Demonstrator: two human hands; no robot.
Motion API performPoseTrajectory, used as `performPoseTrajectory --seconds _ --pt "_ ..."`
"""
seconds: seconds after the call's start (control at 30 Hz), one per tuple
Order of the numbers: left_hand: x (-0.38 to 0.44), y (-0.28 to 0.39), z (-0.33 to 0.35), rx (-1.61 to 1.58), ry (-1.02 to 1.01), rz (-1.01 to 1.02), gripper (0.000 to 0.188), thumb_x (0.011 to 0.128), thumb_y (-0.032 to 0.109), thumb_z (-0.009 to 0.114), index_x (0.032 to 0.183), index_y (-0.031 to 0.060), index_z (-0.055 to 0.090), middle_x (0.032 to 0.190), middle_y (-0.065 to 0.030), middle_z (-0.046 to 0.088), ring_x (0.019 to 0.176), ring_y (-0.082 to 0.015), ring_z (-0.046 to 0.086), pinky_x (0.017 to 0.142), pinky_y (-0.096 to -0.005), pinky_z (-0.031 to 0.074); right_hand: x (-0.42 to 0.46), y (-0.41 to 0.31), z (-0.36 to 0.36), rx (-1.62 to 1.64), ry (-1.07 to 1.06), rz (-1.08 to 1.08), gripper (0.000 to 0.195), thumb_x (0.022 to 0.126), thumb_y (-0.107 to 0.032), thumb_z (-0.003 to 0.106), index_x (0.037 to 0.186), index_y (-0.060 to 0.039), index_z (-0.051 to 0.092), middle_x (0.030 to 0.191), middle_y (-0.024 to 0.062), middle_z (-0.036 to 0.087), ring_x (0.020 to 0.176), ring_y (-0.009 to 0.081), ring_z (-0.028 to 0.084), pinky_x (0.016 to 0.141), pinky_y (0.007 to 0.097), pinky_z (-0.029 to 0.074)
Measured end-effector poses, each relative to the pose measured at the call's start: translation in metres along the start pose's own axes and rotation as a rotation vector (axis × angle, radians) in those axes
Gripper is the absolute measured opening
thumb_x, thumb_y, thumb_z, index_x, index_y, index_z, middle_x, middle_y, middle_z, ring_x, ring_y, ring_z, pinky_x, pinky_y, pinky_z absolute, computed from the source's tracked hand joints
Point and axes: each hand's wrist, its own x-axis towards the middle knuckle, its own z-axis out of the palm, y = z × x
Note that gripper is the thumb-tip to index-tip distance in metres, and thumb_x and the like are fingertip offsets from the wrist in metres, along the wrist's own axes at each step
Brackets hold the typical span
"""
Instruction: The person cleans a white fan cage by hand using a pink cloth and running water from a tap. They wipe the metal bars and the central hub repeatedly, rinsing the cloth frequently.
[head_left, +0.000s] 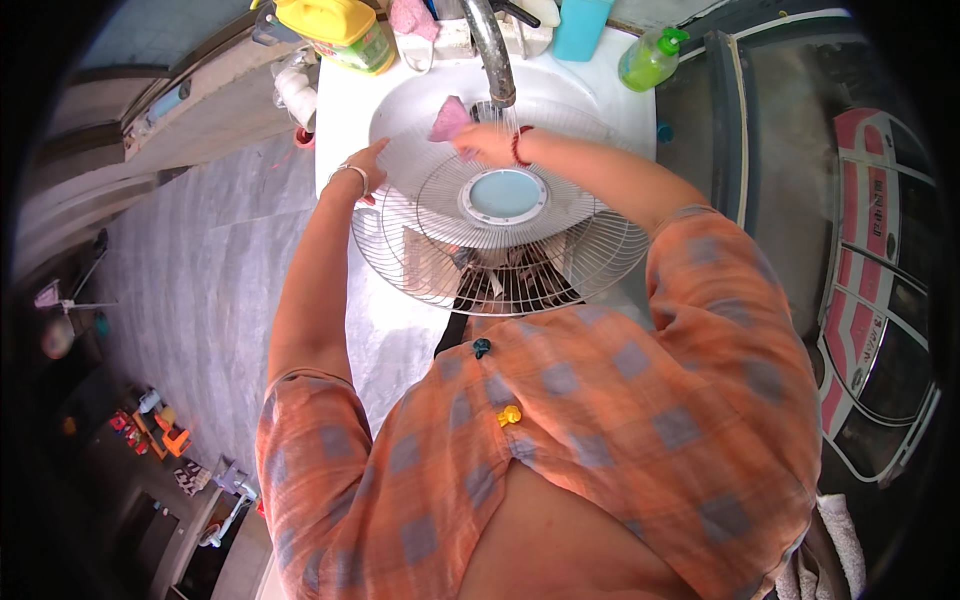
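A round wire fan grille with a pale blue centre disc lies over a white washbasin, its near edge jutting past the basin towards my body. My left hand grips the grille's left rim. My right hand holds a pink cloth over the far part of the grille, under the faucet; the hand is slightly blurred. Water runs from the faucet beside the right hand. Part of the basin bowl is hidden beneath the grille.
Behind the basin stand a yellow-capped jug, another pink cloth, a turquoise container and a green pump bottle. White rolls in plastic are at the left. A pink and white vehicle is at the far right.
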Motion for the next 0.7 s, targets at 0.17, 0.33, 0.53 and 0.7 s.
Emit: performPoseTrajectory --seconds 0.17,0.33,0.53,0.7 --pt "0.013 -0.036 0.012 0.121 0.237 0.125 0.074 0.083 0.015 0.067 0.150 0.0204 0.036 0.136 -0.0199 0.055 0.121 -0.0332 0.057 0.103 -0.0391 0.045 -0.040 0.043 -0.024 0.101 0.148 0.539 0.019 0.095 -0.016 0.050 0.105 -0.0083 0.065 0.101 0.0146 0.067 0.092 0.0268 0.065 0.080 0.0370 0.052" --pt "-0.033 -0.010 0.014 0.226 0.398 0.219 0.066 0.083 0.031 0.070 0.143 0.0166 0.046 0.130 -0.0182 0.059 0.118 -0.0338 0.057 0.101 -0.0408 0.046 -0.049 0.012 -0.051 -0.093 0.112 0.650 0.023 0.097 -0.017 0.047 0.111 -0.0065 0.062 0.104 0.0144 0.066 0.091 0.0277 0.065 0.080 0.0375 0.052" --pt "-0.128 0.084 0.056 0.383 0.056 0.388 0.072 0.084 0.063 0.060 0.144 0.0246 0.045 0.146 -0.0072 0.048 0.138 -0.0275 0.039 0.115 -0.0594 0.019 -0.062 -0.018 -0.070 0.279 0.193 0.756 0.028 0.095 -0.021 0.052 0.117 -0.0057 0.060 0.118 0.0189 0.063 0.106 0.0359 0.061 0.091 0.0436 0.049" --pt "-0.124 0.110 0.076 0.385 -0.223 0.390 0.088 0.083 0.066 0.060 0.152 0.0198 0.031 0.156 -0.0142 0.031 0.145 -0.0340 0.025 0.118 -0.0503 0.021 -0.054 -0.010 -0.062 -0.074 0.085 0.810 0.047 0.091 -0.041 0.059 0.124 -0.0076 0.058 0.123 0.0198 0.061 0.114 0.0369 0.059 0.097 0.0413 0.047"
